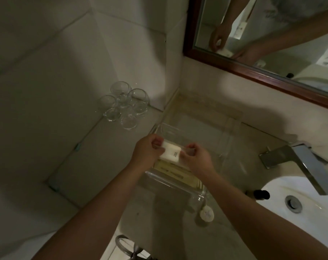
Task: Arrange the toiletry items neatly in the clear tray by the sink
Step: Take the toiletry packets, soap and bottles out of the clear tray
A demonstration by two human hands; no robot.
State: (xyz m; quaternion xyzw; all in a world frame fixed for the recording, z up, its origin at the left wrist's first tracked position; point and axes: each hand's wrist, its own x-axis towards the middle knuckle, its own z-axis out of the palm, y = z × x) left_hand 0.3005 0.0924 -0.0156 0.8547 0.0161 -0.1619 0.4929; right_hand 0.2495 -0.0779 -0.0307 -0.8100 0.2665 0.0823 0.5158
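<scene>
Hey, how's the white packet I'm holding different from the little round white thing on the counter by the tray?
The packet is rectangular; the round thing is a disc. The packet is pinched at its ends by the left hand and right hand above the tray; the round thing lies on the counter outside the tray's near corner. The packet looks larger than the round thing. Both are white.

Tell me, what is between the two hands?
In the head view, a small white rectangular packet lies between the left hand and the right hand. Both hands pinch its ends, above the clear plastic tray.
</scene>
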